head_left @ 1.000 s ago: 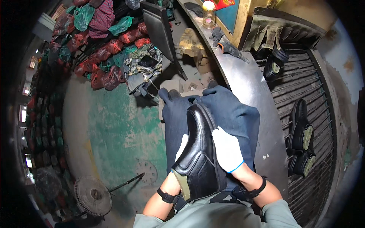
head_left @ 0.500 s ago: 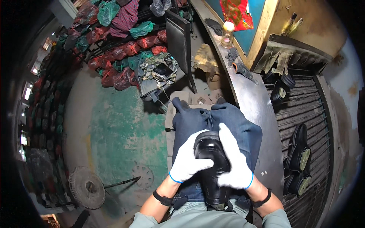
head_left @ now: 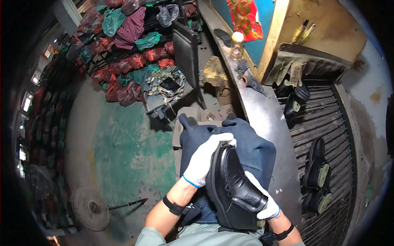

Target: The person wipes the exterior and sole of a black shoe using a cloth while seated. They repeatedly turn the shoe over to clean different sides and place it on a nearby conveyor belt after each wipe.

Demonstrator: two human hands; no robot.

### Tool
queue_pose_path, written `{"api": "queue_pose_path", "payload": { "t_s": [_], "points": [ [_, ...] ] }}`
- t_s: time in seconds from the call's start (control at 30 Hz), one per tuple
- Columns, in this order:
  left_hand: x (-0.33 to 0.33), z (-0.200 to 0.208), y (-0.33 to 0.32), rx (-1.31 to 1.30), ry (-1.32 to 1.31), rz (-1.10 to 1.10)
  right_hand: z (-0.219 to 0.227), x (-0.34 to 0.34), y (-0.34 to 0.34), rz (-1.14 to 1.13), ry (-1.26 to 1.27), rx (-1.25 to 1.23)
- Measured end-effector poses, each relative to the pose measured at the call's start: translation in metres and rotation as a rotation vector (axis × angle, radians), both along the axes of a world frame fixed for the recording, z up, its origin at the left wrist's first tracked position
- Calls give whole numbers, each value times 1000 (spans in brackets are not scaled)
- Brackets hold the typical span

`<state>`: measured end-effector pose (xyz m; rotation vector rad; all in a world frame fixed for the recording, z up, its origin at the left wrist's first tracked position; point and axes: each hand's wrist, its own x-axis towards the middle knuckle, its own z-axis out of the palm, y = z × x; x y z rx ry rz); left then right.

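Observation:
A black leather shoe (head_left: 234,176) with a thick dark sole is tilted over my lap, its toe pointing away from me and its sole edge turned to the left. My left hand (head_left: 206,158), in a white knitted glove with a blue cuff, wraps round the toe end from the left. On the other side my right hand (head_left: 264,200), gloved the same way, grips the shoe at its right side near the opening; part of that hand is hidden behind the upper. Dark blue cloth (head_left: 254,143) covers my knees beneath the shoe.
To the right runs a metal ledge (head_left: 266,119) bearing a glass jar (head_left: 237,47) and dark gloves (head_left: 252,80). Beyond it, black shoes (head_left: 315,164) lie on a slatted rack (head_left: 328,127). A chair (head_left: 186,57), bagged goods (head_left: 131,61) and a fan (head_left: 91,208) are on the left side.
The shoe has been turned so its upper faces right and its side shows. My left hand moved up round the toe; my right hand slid down toward the shoe's opening.

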<state>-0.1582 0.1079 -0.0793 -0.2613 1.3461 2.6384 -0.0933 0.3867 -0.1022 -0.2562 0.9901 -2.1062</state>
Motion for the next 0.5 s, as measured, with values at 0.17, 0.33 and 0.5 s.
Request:
{"api": "queue_pose_path", "payload": {
  "t_s": [0.17, 0.33, 0.5],
  "points": [
    [-7, -24, 13, -267, 92, -51, -17, 10, 10, -5, 70, 74],
    [-37, -18, 44, -506, 78, -207, -18, 7, 43, -212, -27, 36],
    [-30, -47, 44, 6, 7, -261, -26, -49, 154, -574, -198, 169]
  ]
}}
